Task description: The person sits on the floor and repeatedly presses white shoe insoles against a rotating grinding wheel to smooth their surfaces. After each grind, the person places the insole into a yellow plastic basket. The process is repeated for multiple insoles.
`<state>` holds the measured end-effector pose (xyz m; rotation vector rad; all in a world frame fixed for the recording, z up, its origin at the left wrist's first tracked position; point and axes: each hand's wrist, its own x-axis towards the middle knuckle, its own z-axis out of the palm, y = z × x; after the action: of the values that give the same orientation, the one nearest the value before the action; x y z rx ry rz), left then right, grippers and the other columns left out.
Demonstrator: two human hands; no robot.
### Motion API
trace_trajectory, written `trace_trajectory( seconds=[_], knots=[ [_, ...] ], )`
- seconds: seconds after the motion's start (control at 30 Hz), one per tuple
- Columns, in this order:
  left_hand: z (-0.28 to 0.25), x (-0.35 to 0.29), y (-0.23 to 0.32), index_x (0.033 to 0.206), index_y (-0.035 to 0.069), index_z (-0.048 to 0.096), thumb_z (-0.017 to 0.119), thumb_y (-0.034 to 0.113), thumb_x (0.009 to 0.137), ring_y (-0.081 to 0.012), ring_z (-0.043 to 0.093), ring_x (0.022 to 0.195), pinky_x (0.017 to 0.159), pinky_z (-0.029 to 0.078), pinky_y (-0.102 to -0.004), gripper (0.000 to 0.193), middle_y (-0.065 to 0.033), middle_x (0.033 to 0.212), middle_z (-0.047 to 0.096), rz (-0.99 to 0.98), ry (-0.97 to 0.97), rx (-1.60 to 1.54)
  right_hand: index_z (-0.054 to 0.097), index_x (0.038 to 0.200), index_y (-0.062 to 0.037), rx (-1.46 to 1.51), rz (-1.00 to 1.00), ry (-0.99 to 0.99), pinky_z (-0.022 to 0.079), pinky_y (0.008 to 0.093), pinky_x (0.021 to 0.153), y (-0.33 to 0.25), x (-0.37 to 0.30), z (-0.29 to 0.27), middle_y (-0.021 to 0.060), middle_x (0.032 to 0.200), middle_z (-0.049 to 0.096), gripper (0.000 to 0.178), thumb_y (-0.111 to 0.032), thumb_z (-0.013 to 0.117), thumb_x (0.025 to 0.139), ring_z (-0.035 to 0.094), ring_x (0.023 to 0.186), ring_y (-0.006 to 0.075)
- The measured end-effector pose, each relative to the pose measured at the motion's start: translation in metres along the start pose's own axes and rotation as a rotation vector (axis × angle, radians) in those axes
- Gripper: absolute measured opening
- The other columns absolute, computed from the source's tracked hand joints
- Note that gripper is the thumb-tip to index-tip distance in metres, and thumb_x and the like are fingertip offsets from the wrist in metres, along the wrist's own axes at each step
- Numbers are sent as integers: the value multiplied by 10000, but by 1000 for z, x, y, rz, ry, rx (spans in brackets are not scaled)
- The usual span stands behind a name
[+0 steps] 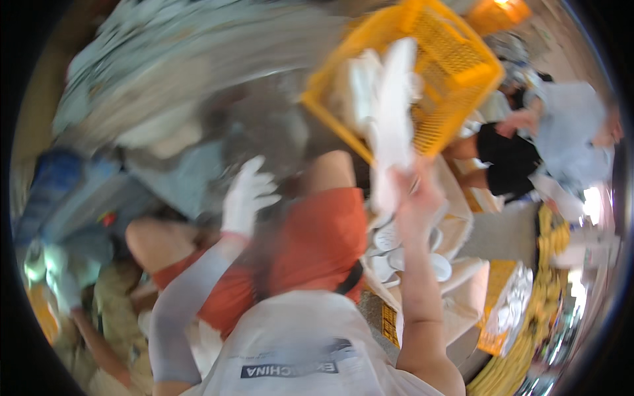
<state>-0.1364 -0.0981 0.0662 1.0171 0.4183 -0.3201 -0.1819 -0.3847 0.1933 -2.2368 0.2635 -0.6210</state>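
Observation:
My right hand (417, 195) is bare and closed around the near end of a long white piece (394, 105), shaped like a shoe sole but smeared by motion. Its far end reaches over the near-left side of a yellow plastic crate (456, 86), where other white pieces (362, 89) lie. My left hand (244, 197) wears a white glove and holds nothing. Its fingers are spread above my left knee, near a blurred dark grey area. Beneath my right forearm, white slipper-like pieces (386, 237) with small holes sit in a cream cloth-lined container (462, 224).
A large grey-white heap of sheeting (198, 53) fills the far left. Another person in black shorts (507, 158) is at the right. At the lower left a co-worker's gloved hand (63, 284) shows. A yellow crate with a clear bag (512, 303) stands beside yellow bundles (528, 330).

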Motion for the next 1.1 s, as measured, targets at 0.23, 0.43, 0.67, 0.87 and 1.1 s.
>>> trace_trajectory(
  seconds=[0.23, 0.43, 0.67, 0.87, 1.1],
  knots=[
    [-20, 14, -29, 1421, 28, 577, 557, 536, 1029, -277, 659, 981, 828, 616, -401, 643, -205, 1208, 626, -160, 11, 163, 721, 1181, 7, -443, -290, 564, 562, 403, 830, 116, 231, -196, 218, 1037, 756, 318, -151, 770, 909, 735, 927, 374],
    [-30, 24, -40, 1400, 14, 588, 522, 543, 1055, -241, 666, 887, 811, 608, -397, 635, -166, 1095, 650, -161, 96, 143, 659, 1253, -12, -399, -417, 516, 476, 490, 1018, 135, 177, -86, 235, 1165, 679, 393, -74, 752, 876, 620, 1113, 430],
    [-23, 19, -29, 1384, -6, 591, 513, 545, 1060, -225, 671, 860, 804, 607, -381, 644, -158, 1059, 669, -200, 58, 167, 724, 1051, 25, -258, 8, -124, 537, 447, 850, 298, 167, 97, 222, 939, 728, 281, -231, 739, 934, 697, 903, 369],
    [91, 10, 6, 1361, 30, 631, 605, 377, 1052, -164, 682, 1005, 910, 554, -273, 465, -106, 1135, 701, 250, -149, 439, 716, 963, 56, 51, -30, -4, 526, 264, 563, 99, 208, -44, 68, 764, 693, 293, -228, 670, 1016, 675, 638, 126],
    [211, 9, 18, 1374, 98, 596, 547, 429, 1072, -181, 691, 984, 780, 593, -295, 450, -101, 1183, 689, 35, -540, -377, 719, 1080, 74, 456, 36, -470, 592, 270, 741, -46, 104, -17, 84, 900, 748, 371, -280, 608, 1070, 730, 769, 158]
  ],
)
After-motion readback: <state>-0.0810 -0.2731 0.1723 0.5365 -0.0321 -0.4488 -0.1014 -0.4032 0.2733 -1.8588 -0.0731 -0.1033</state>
